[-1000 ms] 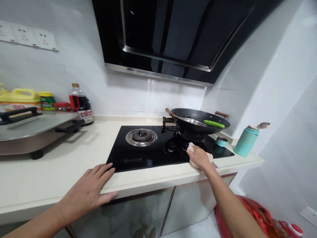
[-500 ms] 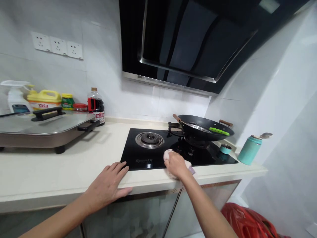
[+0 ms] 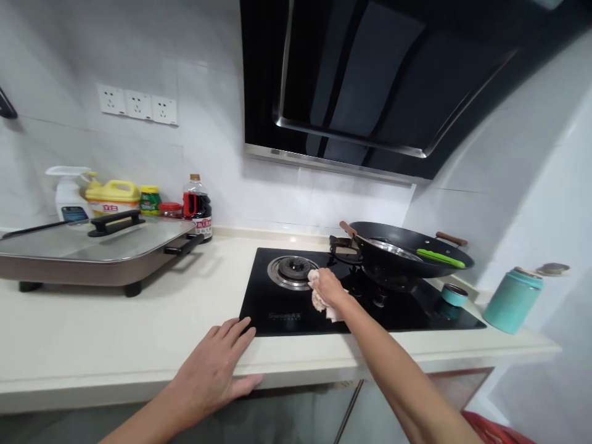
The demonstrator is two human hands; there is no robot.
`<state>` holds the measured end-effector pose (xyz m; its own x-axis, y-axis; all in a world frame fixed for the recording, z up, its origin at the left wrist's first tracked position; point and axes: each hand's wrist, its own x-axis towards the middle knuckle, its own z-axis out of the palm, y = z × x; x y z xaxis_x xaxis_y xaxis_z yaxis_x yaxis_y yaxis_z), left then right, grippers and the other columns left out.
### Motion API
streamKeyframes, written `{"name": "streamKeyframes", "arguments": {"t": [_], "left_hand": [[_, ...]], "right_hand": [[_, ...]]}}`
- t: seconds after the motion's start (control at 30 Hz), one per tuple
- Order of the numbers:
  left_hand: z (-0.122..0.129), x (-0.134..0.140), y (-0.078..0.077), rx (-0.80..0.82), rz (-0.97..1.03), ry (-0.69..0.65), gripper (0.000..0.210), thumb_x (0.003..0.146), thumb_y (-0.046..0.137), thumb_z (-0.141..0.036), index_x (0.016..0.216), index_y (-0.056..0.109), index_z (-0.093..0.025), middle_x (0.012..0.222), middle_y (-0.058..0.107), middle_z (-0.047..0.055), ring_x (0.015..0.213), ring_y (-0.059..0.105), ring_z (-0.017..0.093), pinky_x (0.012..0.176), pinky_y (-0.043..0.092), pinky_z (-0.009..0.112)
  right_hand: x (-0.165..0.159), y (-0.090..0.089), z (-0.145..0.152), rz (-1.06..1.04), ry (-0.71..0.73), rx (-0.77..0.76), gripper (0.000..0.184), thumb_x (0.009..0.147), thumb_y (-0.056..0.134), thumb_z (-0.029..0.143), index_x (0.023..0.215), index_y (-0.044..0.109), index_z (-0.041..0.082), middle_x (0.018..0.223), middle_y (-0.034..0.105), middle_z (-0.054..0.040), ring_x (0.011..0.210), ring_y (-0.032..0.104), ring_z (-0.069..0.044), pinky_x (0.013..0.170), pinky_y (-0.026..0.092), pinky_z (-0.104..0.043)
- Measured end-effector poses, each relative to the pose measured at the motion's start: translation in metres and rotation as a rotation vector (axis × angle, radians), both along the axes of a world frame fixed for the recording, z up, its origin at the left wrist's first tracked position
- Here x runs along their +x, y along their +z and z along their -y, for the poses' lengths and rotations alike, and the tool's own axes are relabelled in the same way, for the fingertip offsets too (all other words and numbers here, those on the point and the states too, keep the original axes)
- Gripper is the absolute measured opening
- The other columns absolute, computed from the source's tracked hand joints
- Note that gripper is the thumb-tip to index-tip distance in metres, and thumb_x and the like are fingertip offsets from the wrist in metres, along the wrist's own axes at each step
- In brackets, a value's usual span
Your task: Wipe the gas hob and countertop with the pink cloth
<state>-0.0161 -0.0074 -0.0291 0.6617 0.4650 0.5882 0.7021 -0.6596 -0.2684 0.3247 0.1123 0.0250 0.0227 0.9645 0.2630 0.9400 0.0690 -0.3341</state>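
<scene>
My right hand [image 3: 329,287] is closed around a pale pink cloth [image 3: 320,301] and presses it on the black glass gas stove [image 3: 284,319]. The cloth lies just right of the left burner [image 3: 295,270], close to its metal ring. My left hand [image 3: 221,356] rests on the front edge of the countertop [image 3: 203,296], fingers spread, with fingertips by the stove's front left corner. Over the right burner sits a black wok [image 3: 407,243] with wooden handles. A bright green handle [image 3: 440,258] leans across its inside, next to something shiny and metallic.
A large electric pan [image 3: 106,253] with a glass lid stands left. Behind it are a spray bottle [image 3: 71,194], a yellow jug [image 3: 113,196] and a soy sauce bottle [image 3: 198,206]. At right are a teal cup [image 3: 454,295] and teal jar [image 3: 514,300]. The range hood [image 3: 342,80] hangs above.
My right hand has moved the cloth from the stove's front edge farther back, toward the left burner. My left hand stays at the counter edge. The view has shifted slightly left.
</scene>
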Motion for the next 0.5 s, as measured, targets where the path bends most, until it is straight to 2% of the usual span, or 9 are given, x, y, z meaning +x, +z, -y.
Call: {"name": "streamKeyframes", "arguments": {"t": [0.2,0.3,0.4,0.5], "left_hand": [[-0.001,-0.002,-0.006,0.019,-0.005,-0.011,0.069,0.088,0.063,-0.066,0.134,0.068,-0.016,0.142,0.066,0.019,0.123,0.062,0.037,0.099,0.053,0.05],[-0.001,-0.003,-0.006,0.038,-0.007,-0.036,0.069,0.087,0.066,-0.066,0.133,0.067,-0.015,0.14,0.067,0.019,0.121,0.064,0.037,0.096,0.054,0.049],[-0.001,-0.002,-0.004,0.011,0.009,-0.037,0.07,0.087,0.066,-0.069,0.133,0.067,-0.016,0.14,0.067,0.019,0.117,0.066,0.036,0.094,0.054,0.048],[0.0,-0.001,-0.003,-0.014,0.023,-0.036,0.07,0.088,0.064,-0.07,0.132,0.067,-0.015,0.138,0.067,0.019,0.114,0.067,0.035,0.093,0.054,0.049]], "right_hand": [[0.059,0.005,-0.057,0.091,-0.004,-0.114,0.025,0.098,0.056,0.033,0.115,0.064,0.016,0.117,0.067,-0.0082,0.101,0.063,-0.019,0.091,0.049,-0.037],[0.088,0.006,-0.075,0.108,-0.037,-0.159,0.03,0.098,0.055,0.036,0.121,0.064,0.018,0.122,0.067,-0.0086,0.107,0.064,-0.02,0.094,0.049,-0.037],[0.111,0.006,-0.075,0.123,-0.122,-0.191,0.037,0.1,0.047,0.038,0.127,0.062,0.018,0.132,0.065,-0.0153,0.121,0.061,-0.027,0.099,0.047,-0.042],[0.126,0.007,-0.054,0.14,-0.191,-0.222,0.04,0.101,0.041,0.042,0.126,0.06,0.017,0.136,0.063,-0.0197,0.125,0.06,-0.032,0.103,0.044,-0.05]]}}
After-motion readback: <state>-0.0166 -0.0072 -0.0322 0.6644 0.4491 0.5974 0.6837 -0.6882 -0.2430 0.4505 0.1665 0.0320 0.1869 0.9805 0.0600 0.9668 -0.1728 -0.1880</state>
